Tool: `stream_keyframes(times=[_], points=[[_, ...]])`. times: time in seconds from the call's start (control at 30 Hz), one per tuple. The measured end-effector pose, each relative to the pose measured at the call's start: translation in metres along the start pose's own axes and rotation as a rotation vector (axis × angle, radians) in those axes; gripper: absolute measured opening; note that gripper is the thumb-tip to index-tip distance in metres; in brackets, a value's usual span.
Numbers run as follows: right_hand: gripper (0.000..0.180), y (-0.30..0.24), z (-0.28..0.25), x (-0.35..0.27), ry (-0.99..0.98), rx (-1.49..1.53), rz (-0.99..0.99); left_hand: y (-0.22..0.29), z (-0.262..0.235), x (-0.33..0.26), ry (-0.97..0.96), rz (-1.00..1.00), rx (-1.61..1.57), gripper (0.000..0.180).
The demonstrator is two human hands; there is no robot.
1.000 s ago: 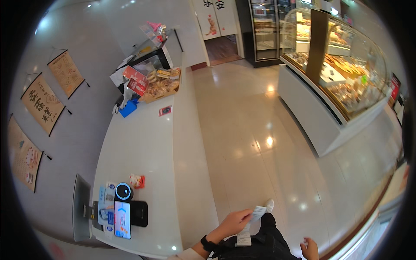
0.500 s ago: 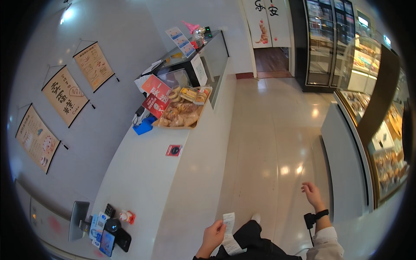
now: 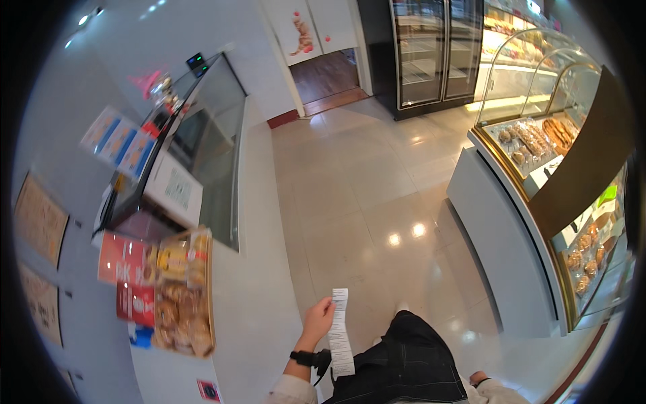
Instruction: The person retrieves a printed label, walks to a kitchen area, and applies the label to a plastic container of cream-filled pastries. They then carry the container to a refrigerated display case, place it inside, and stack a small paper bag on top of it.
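My left hand [image 3: 319, 319] is closed, pinching a long white printed paper slip [image 3: 341, 347] near its upper end. The slip hangs down beside my dark trousers [image 3: 410, 350], its lower end curling slightly. Low at the right, only a small part of my right hand [image 3: 478, 376] shows beside my hip, next to a light sleeve. Its fingers are hidden, so whether it holds anything cannot be seen.
On the white counter [image 3: 259, 323] at left sits a basket of packaged bread [image 3: 185, 313] with red signs [image 3: 124, 259]. A curved glass bakery case [image 3: 531, 128] stands at right. Ahead are a tall dark glass-door cabinet [image 3: 441, 54] and a curtained doorway [image 3: 330, 81].
I have moved forward along the counter; the bread basket is now closer at left. My right hand has dropped from out in front to beside my hip. The slip now hangs longer and straighter.
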State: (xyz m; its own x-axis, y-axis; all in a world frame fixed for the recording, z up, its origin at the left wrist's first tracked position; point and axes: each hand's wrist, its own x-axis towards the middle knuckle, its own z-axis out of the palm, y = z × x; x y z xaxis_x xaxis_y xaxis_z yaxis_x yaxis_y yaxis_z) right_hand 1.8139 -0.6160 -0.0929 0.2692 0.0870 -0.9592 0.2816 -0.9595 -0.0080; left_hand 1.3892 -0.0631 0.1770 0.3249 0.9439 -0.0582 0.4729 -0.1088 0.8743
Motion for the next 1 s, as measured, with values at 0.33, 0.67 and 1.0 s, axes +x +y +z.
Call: stream_keyframes(times=[0.33, 0.67, 1.0], points=[[0.027, -0.388, -0.159, 0.087, -0.144, -0.252, -0.182, -0.149, -0.050, 0.222, -0.054, -0.291, 0.637, 0.021], [0.024, -1.044, -0.537, 0.069, 0.722, -0.194, -1.063, -0.167, -0.004, 0.429, 0.435, -0.509, 0.356, 0.034], [0.030, -1.157, -0.594, 0.183, 0.521, -0.434, -0.891, -0.017, -0.121, 1.000, 0.243, -0.056, 0.227, 0.014]])
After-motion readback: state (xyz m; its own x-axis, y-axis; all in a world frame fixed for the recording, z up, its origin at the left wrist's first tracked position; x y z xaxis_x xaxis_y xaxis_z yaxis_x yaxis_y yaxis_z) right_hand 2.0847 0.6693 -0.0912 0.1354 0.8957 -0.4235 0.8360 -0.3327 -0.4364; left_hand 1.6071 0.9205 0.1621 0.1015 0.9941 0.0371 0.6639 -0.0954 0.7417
